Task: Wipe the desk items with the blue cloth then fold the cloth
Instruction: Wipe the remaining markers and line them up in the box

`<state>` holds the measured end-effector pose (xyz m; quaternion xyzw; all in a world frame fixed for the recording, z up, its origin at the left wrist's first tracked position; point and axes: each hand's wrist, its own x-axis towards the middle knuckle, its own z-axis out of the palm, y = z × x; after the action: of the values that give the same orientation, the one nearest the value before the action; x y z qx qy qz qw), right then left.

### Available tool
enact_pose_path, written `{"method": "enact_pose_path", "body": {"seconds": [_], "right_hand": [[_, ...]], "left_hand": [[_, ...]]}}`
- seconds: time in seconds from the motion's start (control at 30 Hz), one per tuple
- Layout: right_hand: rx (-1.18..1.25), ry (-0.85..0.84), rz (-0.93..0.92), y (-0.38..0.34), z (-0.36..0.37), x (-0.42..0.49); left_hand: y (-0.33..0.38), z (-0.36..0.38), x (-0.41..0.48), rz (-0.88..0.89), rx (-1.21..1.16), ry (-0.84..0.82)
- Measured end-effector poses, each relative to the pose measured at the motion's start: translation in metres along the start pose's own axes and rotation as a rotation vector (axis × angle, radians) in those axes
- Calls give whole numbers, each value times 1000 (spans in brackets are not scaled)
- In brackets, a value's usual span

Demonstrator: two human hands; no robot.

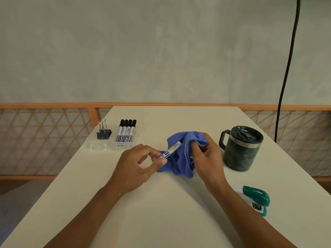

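Left grip (pixel 136 163) pinched on marker (pixel 171 150), right grip (pixel 206 156) bunched round blue cloth (pixel 180 163), marker tip hidden inside cloth.

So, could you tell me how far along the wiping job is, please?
Midway, it seems. Four markers lie in their tray, perhaps already wiped. In hand: the left hand pinches a fifth marker while the right hand holds the blue cloth round its far end. Possibly left: mug, stapler, binder clips; the cloth is crumpled, unfolded.
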<state>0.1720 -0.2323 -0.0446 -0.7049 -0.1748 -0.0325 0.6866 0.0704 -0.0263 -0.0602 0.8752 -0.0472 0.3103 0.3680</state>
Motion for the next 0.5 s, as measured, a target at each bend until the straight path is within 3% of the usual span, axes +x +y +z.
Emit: {"method": "enact_pose_path", "body": {"seconds": [0.2,0.3,0.4,0.5], "right_hand": [[47,75,86,8,-2,7],[216,-22,165,8,-5,7],[119,-150,113,5,-5,3],[72,-135,52,2,-3,1]], "left_hand": [[7,3,2,20,-14,15],[2,-3,2,-6,-24,52],[0,-5,3,-9,-6,66],[-1,-4,2,41,63,44]]}}
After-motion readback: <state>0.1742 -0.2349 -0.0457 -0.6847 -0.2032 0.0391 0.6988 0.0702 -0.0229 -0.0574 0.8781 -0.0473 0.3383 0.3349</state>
